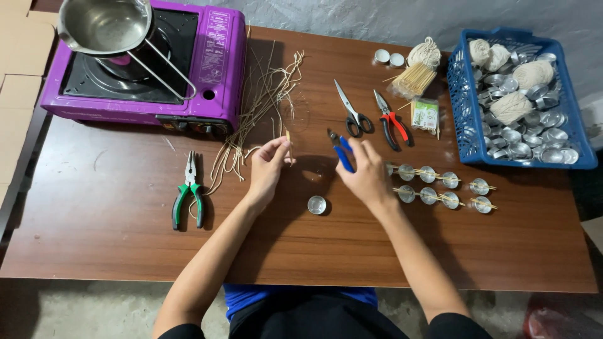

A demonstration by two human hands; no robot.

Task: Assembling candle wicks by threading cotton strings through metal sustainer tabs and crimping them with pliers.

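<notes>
Wick stick, thin, pale and upright, is pinched in our left hand at the table's middle. Our right hand is closed around blue-handled pliers just beside it. We count one empty foil cup near us, eight cups with sticks across them to the right, and, besides the blue pair, three cutting tools: green pliers, scissors, red pliers.

Left hand fingers pinched; right hand fingers curled, gripping.
</notes>
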